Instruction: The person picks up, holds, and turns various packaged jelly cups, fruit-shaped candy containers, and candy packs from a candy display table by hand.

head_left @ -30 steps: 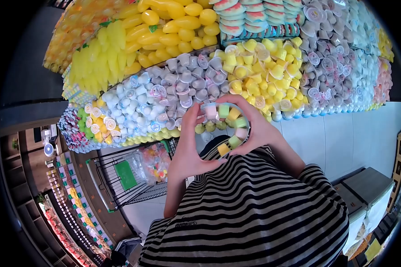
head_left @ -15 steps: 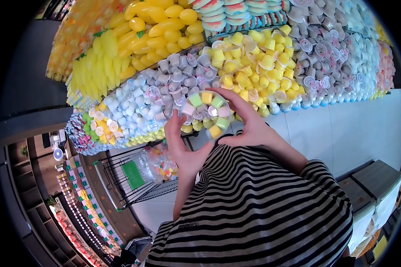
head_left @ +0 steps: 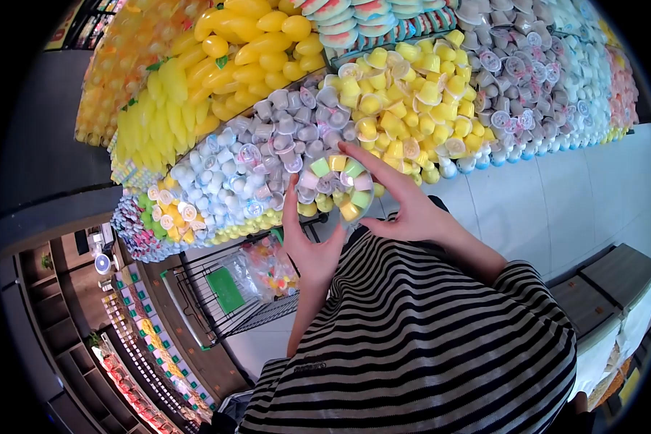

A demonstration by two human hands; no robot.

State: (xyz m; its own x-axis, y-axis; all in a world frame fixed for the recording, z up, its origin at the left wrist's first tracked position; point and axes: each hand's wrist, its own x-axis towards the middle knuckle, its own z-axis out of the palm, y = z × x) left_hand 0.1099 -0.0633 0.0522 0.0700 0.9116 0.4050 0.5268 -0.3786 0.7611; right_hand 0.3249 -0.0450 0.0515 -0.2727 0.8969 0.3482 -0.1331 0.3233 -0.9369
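Observation:
Between both hands is a round clear pack with several pastel pieces, pink, green and yellow, set in a ring around its edge. My left hand grips its left side, fingers pointing up and thumb near the bottom edge. On the other side my right hand has its index finger along the top rim and its thumb low on the right. Just beyond the pack lie heaped jelly cups: grey ones, yellow ones and pale blue-white ones.
A shopping cart with clear bags of colourful items stands at left. Yellow mango-shaped packs fill the upper display. Lit shelves are at lower left, a grey-topped counter at right.
The view has shifted slightly, so the display and cart sit a little differently in it. Both hands keep hold of the pack, which looks slightly turned or tilted.

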